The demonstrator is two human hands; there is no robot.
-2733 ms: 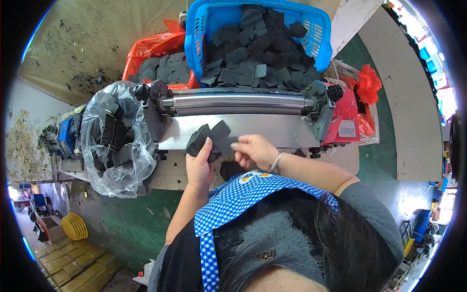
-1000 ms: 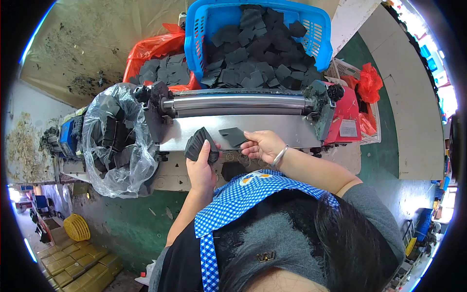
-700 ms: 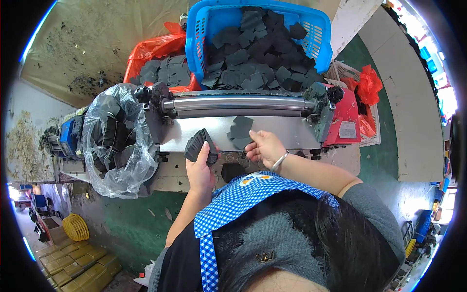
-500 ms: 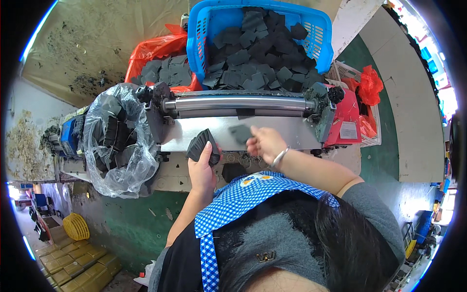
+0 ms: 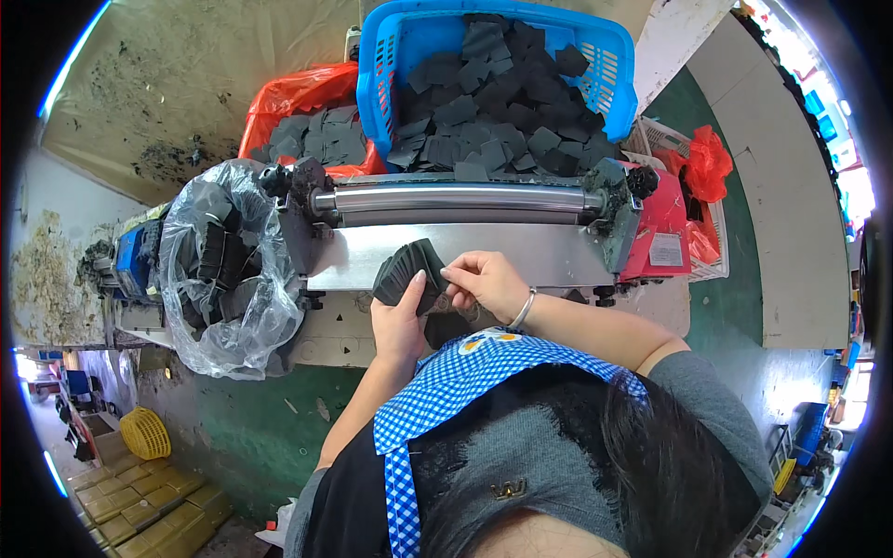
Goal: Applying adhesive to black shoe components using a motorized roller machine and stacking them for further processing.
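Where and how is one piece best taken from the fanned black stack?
Likely by the right edge of the fanned black stack, pinched from the right: its pieces spread along the top, the left hand clamps the lower end, and the right hand is at that edge.

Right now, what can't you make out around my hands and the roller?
All in the head view:
Left hand: most fingers hidden behind the black stack.
Right hand: fingertips too small to tell whether they grip a piece.
Black stack: layers overlap too finely to count.
Metal roller: underside turned away from the camera.
Blue basket: floor covered by loose black pieces.
Clear plastic bag: lower contents hidden by pieces on top and crumpled plastic.
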